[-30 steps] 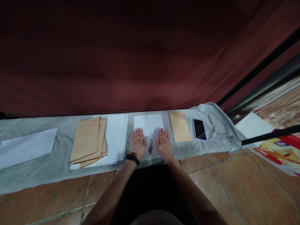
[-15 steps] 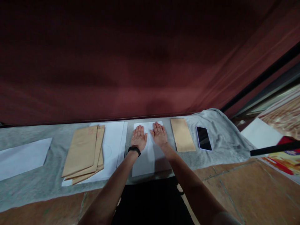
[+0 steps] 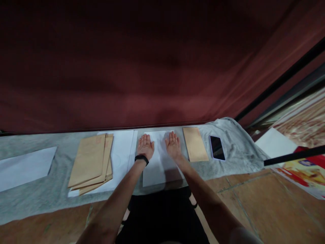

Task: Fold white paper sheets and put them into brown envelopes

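Note:
A white sheet of paper point(image 3: 159, 162) lies on a grey cloth point(image 3: 45, 200) in front of me. My left hand point(image 3: 145, 146), with a black band at the wrist, lies flat and open on the sheet's far left part. My right hand point(image 3: 173, 145) lies flat and open on its far right part, fingers stretched out. The two hands are a little apart. Neither holds anything.
A stack of brown envelopes point(image 3: 91, 163) rests on white sheets point(image 3: 123, 152) to the left. Another white sheet point(image 3: 24, 167) lies at far left. A single brown envelope point(image 3: 195, 144) and a phone point(image 3: 217, 147) lie to the right. A dark red curtain point(image 3: 152, 67) hangs behind.
Both hands slid from the near part of the sheet to its far edge, then spread slightly apart. The view shifted a little.

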A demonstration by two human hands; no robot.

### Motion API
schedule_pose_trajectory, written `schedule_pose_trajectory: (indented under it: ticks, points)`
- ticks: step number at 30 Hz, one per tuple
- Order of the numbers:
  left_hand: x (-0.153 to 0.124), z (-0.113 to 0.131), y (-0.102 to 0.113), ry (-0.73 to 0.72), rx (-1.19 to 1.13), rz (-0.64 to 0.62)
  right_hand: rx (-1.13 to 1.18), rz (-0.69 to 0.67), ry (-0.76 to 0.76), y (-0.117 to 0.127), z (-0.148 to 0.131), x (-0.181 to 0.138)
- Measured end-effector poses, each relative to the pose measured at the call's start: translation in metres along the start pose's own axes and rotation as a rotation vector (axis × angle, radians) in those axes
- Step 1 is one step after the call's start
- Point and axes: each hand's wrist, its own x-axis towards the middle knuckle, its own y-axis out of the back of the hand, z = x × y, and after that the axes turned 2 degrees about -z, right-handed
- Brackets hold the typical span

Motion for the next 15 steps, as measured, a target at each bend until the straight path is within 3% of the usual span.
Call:
schedule_pose_trajectory:
  ticks: [5,8,15]
  points:
    - [-0.082,0.022,-0.003,-0.185,-0.016,0.006,-0.021,-0.126,0.166,0.013,-0.024,-0.08]
    - [-0.122,0.024,-0.004,-0.208,0.0,0.022,-0.065,-0.123,0.192,0.021,-0.022,-0.107]
    - [-0.142,0.001,0.008,-0.172,-0.015,0.049,-0.117,-0.076,0.183,0.041,0.003,-0.122]
